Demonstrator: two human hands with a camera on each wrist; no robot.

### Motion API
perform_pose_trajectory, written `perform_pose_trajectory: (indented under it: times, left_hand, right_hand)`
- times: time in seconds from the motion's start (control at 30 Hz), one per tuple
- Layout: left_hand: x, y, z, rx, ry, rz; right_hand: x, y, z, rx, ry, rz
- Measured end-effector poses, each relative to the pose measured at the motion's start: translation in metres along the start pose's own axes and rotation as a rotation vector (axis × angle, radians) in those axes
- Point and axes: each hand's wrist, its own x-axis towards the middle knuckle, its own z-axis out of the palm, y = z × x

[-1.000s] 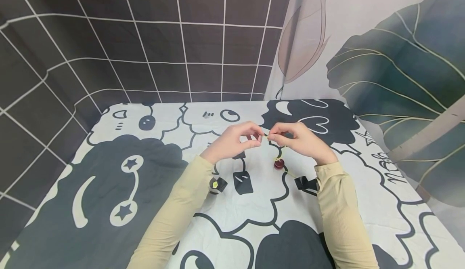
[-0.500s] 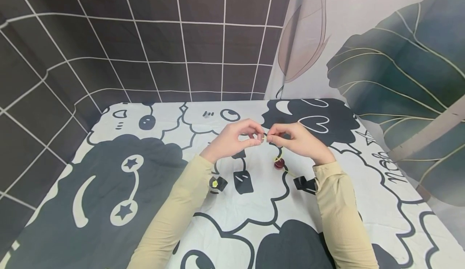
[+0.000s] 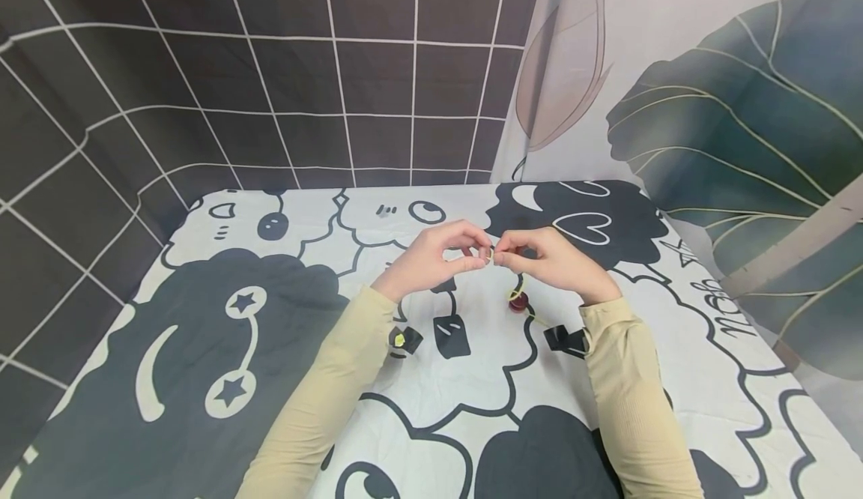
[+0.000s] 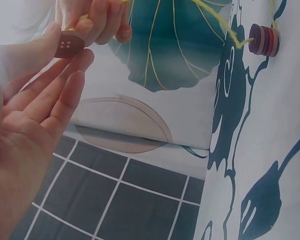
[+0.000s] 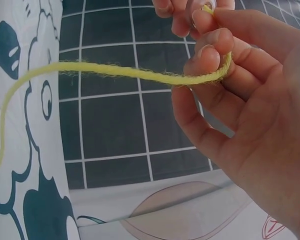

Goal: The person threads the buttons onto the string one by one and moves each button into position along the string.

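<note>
My left hand (image 3: 431,261) pinches a dark reddish-brown button (image 4: 70,45) between thumb and fingertips; several small holes show in its face. Close against it, my right hand (image 3: 554,265) pinches yellow yarn (image 5: 115,71) near its tip at the button. From the right fingers the yarn runs in a slack curve down to a stack of several red and dark buttons (image 4: 264,41), strung together. In the head view this button stack (image 3: 518,302) lies on the patterned cloth below the right hand. Whether the yarn passes through the held button is hard to tell.
A white cloth with dark cartoon shapes (image 3: 431,386) covers the surface. Black pieces (image 3: 406,340) sit beside each sleeve at the wrists. Behind stands a dark grid-patterned curtain (image 3: 377,79), with a leaf-printed one (image 3: 742,109) to the right.
The right hand has shifted slightly left, so both hands' fingertips are closer together. The yellow bit between them shows less. The button stack stays about where it was.
</note>
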Motion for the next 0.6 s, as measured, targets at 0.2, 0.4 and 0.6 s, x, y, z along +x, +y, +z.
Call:
perform_pose_trajectory:
  times: [0.2, 0.4, 0.6]
  left_hand:
    - [0.0006, 0.0003, 0.0013, 0.019, -0.008, -0.025]
    - [0.0003, 0.0001, 0.0016, 0.04, -0.01, -0.014]
    - [0.0002, 0.0035, 0.0017, 0.057, 0.017, -0.043]
  right_hand:
    - [0.002, 0.0011, 0.0005, -0.005, 0.019, -0.022]
    - [0.0027, 0.002, 0.0017, -0.007, 0.027, -0.025]
    - [0.0033, -0.0006, 0.0041, -0.009, 0.03, -0.051]
